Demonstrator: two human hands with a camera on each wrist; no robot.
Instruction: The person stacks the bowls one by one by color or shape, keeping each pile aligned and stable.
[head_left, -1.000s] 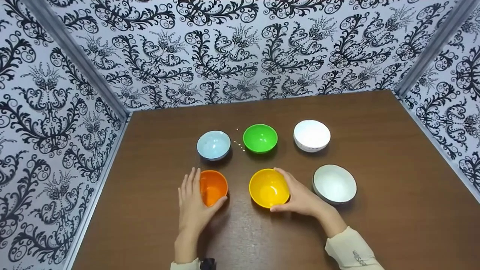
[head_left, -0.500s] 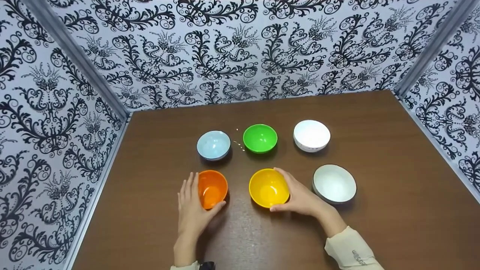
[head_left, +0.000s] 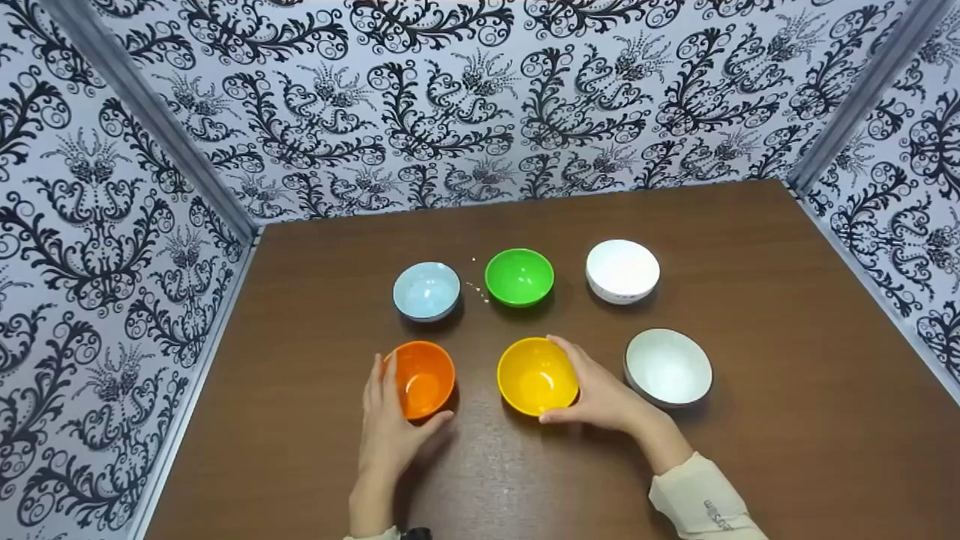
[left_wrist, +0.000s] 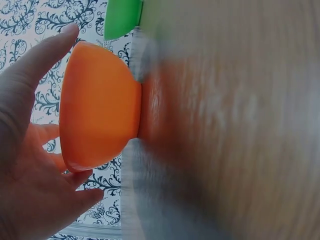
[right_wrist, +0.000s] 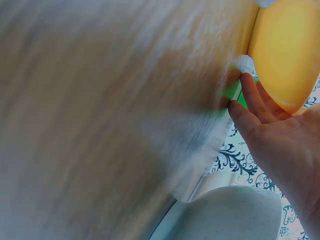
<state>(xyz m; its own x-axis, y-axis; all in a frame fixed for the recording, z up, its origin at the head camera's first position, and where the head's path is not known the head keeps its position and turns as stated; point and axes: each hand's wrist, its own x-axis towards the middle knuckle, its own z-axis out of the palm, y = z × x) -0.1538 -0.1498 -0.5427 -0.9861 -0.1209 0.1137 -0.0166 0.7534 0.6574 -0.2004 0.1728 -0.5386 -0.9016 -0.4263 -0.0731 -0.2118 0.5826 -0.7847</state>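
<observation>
An orange bowl [head_left: 424,379] stands upright on the brown table. My left hand [head_left: 390,427] is at its left side, thumb and fingers spread about the rim. In the left wrist view the thumb is apart from the orange bowl [left_wrist: 100,107], and some fingers are partly hidden behind it. To the right, a yellow bowl [head_left: 537,376] stands upright too. My right hand [head_left: 606,397] holds it by the right side, forefinger at the far rim and thumb at the near rim. The right wrist view shows the other fingers [right_wrist: 255,100] extended beneath the yellow bowl [right_wrist: 287,50]; the thumb is hidden.
Behind stand a light blue bowl [head_left: 427,292], a green bowl [head_left: 520,277] and a white bowl [head_left: 622,271]. Another white bowl [head_left: 668,367], dark outside, is close beside my right wrist. Small white bits [head_left: 478,289] lie between the blue and green bowls. Patterned walls [head_left: 480,97] enclose the table.
The orange bowl has tilted level and settled on the table. My left hand's fingers have eased down and loosened from the rim. My right hand and the yellow bowl have kept still.
</observation>
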